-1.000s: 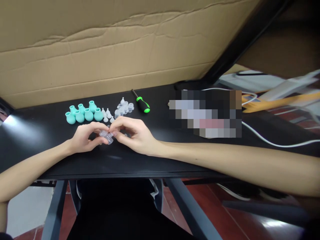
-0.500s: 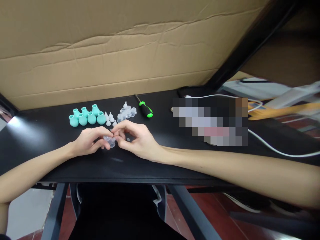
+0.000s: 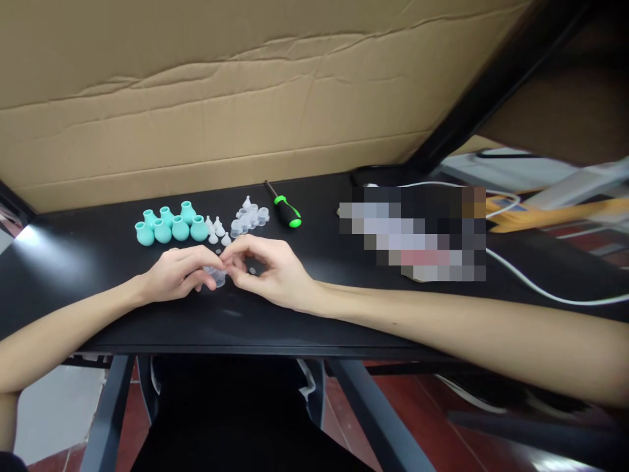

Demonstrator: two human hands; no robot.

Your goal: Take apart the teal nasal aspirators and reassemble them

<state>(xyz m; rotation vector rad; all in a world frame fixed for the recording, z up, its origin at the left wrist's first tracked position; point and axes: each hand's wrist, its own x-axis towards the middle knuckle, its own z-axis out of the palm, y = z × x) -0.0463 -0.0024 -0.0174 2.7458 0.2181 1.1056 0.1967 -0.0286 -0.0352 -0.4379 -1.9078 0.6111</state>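
Observation:
Near the table's front edge, my left hand [image 3: 177,272] is closed around a clear plastic cup-shaped piece [image 3: 217,278], partly covered by its fingers. My right hand [image 3: 272,272] meets it from the right, thumb and fingers pinched at the top of that piece. Whatever lies between the right fingertips is hidden. Just past the hands stand small white funnel-shaped tips [image 3: 215,229] and a cluster of clear plastic pieces [image 3: 250,219]. A tiny pale disc [image 3: 252,271] shows beside the right fingers; another small bit [image 3: 219,251] lies behind the left fingertips.
Several teal rubber bulbs [image 3: 180,228] stand grouped at the left. A green-and-black screwdriver [image 3: 287,213] lies behind the right hand. Farther right are a blurred-out object [image 3: 413,233] and a white cable [image 3: 535,288]. Cardboard [image 3: 246,98] walls the back of the black table [image 3: 98,252].
The fingers of both hands have drawn slightly closer over the clear piece, covering more of it. The view has shifted slightly; the other objects stay in place.

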